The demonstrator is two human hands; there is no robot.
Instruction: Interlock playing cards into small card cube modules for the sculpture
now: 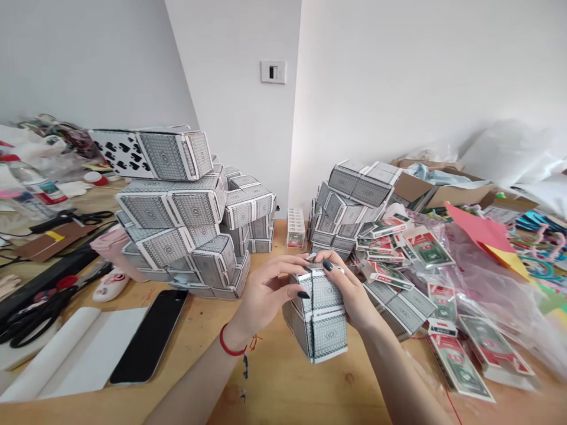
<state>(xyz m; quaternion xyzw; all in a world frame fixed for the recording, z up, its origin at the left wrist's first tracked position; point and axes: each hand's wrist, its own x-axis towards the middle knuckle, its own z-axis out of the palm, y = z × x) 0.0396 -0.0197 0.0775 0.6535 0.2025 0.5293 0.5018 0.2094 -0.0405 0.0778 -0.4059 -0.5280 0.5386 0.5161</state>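
Observation:
Between my two hands is a block folded from playing cards (329, 336), with grey patterned backs facing out and white card edges along its seams. My left hand (270, 289) grips its upper left side, the thumb pressed on the near face and the fingers over the top. On the upper right side, my right hand (349, 286) wraps round it, with the fingertips on the top face. The block's far side is hidden. Similar card blocks stand stacked at the left (172, 206) and at the back right (354, 198).
Card packs (427, 248) lie piled on the right by plastic bags. A cardboard box (460, 192) stands behind them. On the left are a black phone (150, 336), an open notebook (97, 348), a white computer mouse (110, 284), scissors (33, 321) and a bottle (38, 183).

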